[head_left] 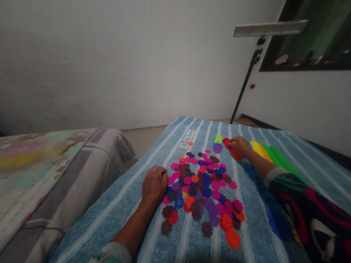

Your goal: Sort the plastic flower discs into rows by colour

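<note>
Many small flower-shaped plastic discs [203, 190] in pink, purple, blue, orange and dark red lie scattered on a blue striped cloth [131, 204]. My left hand [154, 184] rests on the cloth at the pile's left edge, fingers curled under; what they hold, if anything, is hidden. My right hand [240, 145] reaches to the far right of the pile and pinches a red disc [227, 142]. Beside it stand a short green stack [218, 138] and a purple stack [217, 147]. Rows of joined yellow and green discs [267, 151] lie just behind my right wrist.
A lone orange disc [190, 143] lies by the cloth's "With Love" label [187, 138]. A grey and patterned mattress [55, 171] sits to the left. A black stand with a light bar [251, 69] rises by the white wall; a dark window [312, 36] is at upper right.
</note>
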Motion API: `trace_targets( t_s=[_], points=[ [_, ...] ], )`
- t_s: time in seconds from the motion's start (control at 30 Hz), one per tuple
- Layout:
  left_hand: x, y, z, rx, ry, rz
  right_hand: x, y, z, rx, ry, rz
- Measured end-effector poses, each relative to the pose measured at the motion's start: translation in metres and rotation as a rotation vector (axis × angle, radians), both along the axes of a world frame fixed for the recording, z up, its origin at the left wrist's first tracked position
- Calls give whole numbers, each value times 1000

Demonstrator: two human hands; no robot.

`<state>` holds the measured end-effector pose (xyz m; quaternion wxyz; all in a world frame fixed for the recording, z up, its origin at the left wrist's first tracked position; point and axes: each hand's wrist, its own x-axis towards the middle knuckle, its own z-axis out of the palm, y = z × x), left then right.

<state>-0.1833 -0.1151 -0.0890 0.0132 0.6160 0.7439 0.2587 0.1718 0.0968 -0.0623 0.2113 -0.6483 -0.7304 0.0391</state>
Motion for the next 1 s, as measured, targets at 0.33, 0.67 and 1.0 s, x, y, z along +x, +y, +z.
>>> trace_targets(
  t_s=[0.33, 0.67, 1.0],
  points=[
    [4, 0, 5, 4, 11, 15, -25, -70, 4, -44, 18, 462],
    [5, 0, 6, -9, 20, 18, -38, -111, -16, -56, -49, 735],
    [8, -2, 9, -22, 25, 33, -46, -113, -14, -32, -140, 710]
  ],
)
